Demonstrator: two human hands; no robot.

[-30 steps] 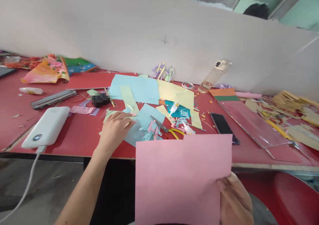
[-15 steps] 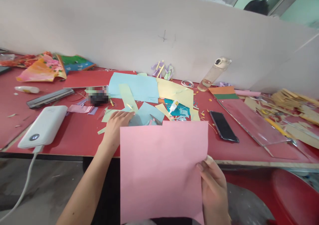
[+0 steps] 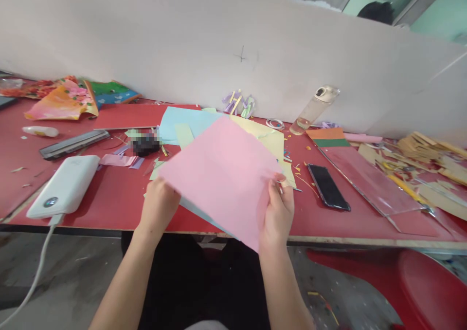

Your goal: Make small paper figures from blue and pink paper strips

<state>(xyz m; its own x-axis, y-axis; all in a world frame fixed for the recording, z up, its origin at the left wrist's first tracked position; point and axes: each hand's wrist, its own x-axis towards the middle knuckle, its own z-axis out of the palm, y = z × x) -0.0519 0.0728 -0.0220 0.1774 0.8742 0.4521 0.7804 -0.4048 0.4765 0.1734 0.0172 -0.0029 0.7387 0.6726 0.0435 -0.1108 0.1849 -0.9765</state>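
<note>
Item: large pink paper sheet (image 3: 222, 174), pinched by left hand (image 3: 158, 208) and right hand (image 3: 277, 213), both grips closed; black phone (image 3: 328, 186) right of grip; positioning step.

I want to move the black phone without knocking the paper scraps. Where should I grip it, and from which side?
Grip the black phone across its two long edges near the middle, coming from above on its near end. It lies flat, face up, on bare red table; the clear sheet lies close on its right.
</note>
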